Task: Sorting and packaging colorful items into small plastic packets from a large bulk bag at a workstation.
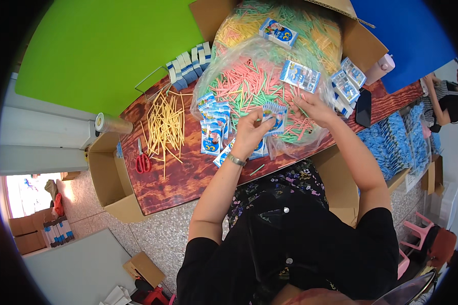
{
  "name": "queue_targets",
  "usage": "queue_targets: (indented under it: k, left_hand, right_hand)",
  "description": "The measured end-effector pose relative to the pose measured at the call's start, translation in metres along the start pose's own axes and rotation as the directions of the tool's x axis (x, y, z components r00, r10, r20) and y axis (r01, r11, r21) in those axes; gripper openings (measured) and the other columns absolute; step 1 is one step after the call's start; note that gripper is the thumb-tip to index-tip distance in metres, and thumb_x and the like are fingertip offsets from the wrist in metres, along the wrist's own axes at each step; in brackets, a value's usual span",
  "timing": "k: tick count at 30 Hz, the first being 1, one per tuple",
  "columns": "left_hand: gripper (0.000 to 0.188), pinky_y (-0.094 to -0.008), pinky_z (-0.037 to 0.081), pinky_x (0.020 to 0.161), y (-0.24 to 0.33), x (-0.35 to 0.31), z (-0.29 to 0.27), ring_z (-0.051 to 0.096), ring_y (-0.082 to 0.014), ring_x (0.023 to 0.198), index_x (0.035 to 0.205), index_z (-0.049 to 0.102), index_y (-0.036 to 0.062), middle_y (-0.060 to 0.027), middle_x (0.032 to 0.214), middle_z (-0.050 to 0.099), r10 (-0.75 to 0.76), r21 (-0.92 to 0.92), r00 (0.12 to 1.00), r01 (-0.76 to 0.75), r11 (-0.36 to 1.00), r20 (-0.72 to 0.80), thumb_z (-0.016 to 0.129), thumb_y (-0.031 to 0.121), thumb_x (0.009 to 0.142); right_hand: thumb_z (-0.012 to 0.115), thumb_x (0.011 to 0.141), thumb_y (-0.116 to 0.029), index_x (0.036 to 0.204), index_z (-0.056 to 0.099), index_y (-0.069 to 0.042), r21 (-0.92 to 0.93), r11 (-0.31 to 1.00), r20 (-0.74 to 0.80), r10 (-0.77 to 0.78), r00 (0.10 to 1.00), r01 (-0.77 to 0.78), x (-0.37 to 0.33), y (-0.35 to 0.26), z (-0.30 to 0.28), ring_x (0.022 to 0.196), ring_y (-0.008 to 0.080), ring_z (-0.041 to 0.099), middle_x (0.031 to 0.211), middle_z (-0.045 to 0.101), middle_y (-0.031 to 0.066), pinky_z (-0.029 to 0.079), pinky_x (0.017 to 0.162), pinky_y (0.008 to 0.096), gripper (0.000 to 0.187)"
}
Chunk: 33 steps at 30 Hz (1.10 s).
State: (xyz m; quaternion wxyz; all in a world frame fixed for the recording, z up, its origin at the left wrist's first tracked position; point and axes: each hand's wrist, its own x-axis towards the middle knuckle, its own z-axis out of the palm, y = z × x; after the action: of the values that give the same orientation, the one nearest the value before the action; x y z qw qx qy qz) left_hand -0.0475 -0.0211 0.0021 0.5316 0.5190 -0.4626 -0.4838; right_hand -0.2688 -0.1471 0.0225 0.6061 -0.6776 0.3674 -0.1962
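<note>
Gripping blue pkt w/ L hand, R hand grip unclear; reddish tbl, grey flr.

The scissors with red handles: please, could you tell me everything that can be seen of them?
The scissors have two red, plastic-looking handle loops and greyish, metal-looking blades that seem closed. They lie on the reddish-brown, wood-patterned table, left of the thin yellow sticks. The blades point away from the person, and no hand touches them. Whether a stick does is unclear.
</note>
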Motion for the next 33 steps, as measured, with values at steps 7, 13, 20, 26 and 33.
queue_targets:
  k: [7, 13, 20, 26, 33]
  left_hand:
    - [0.021, -0.0271, 0.051, 0.082, 0.03, 0.017, 0.015, 0.063, -0.0091, 0.092, 0.11, 0.063, 0.0006, -0.0029, 0.102, 0.068, -0.093, -0.21, 0.991, 0.111, 0.971, 0.096, 0.064, 0.011, 0.092]
    - [0.024, -0.0295, 0.052, 0.081, 0.023, 0.035, 0.018, 0.064, -0.0119, 0.093, 0.112, 0.062, 0.0015, -0.0047, 0.105, 0.068, -0.072, -0.456, 0.975, 0.162, 0.875, 0.209, 0.063, 0.015, 0.093]
    - [0.026, -0.0263, 0.051, 0.078, 0.036, 0.039, 0.009, 0.064, -0.0102, 0.089, 0.11, 0.064, 0.0011, -0.004, 0.101, 0.068, -0.088, -0.524, 0.967, 0.205, 0.827, 0.24, 0.064, 0.02, 0.093]
    - [0.027, -0.0259, 0.05, 0.078, 0.031, 0.04, 0.013, 0.063, -0.0093, 0.09, 0.112, 0.063, 0.0008, -0.0036, 0.101, 0.068, -0.076, -0.388, 0.965, 0.173, 0.905, 0.253, 0.064, 0.02, 0.092]
    - [0.013, -0.0221, 0.045, 0.061, 0.02, 0.004, -0.019, 0.055, -0.0037, 0.071, 0.081, 0.062, 0.0028, 0.0008, 0.081, 0.065, 0.012, 0.167, 0.996, 0.002, 0.986, -0.087, 0.07, 0.011, 0.086]
  right_hand:
    - [0.051, 0.1, -0.032, 0.101, 0.059, -0.006, 0.15, 0.971, 0.005, 0.185, 0.983, -0.184, -0.002, -0.009, -0.001, 0.061, 0.0096, 0.054, 0.076, 0.057, -0.0004, 0.042, 0.05, 0.0235, 0.027]
    - [0.055, 0.099, -0.029, 0.104, 0.061, -0.008, 0.661, 0.644, 0.192, 0.351, 0.917, -0.385, -0.01, -0.022, 0.028, 0.062, 0.0069, 0.056, 0.081, 0.062, 0.0004, 0.043, 0.05, 0.0193, 0.022]
    - [0.062, 0.094, -0.017, 0.12, 0.055, -0.004, 0.548, 0.749, 0.438, 0.121, 0.891, -0.371, 0.0, 0.027, 0.013, 0.08, 0.0059, 0.062, 0.101, 0.064, 0.0002, 0.052, 0.068, 0.0196, 0.03]
    - [0.06, 0.095, -0.023, 0.117, 0.058, -0.01, 0.588, 0.746, 0.218, 0.225, 0.95, -0.312, -0.009, -0.009, 0.029, 0.08, 0.0083, 0.06, 0.095, 0.063, -0.0016, 0.047, 0.061, 0.0227, 0.026]
    - [0.052, 0.099, -0.036, 0.102, 0.051, -0.009, 0.175, 0.916, 0.261, 0.309, 0.915, -0.36, -0.018, -0.08, 0.001, 0.066, 0.0056, 0.053, 0.077, 0.053, -0.0032, 0.037, 0.049, 0.0215, 0.027]
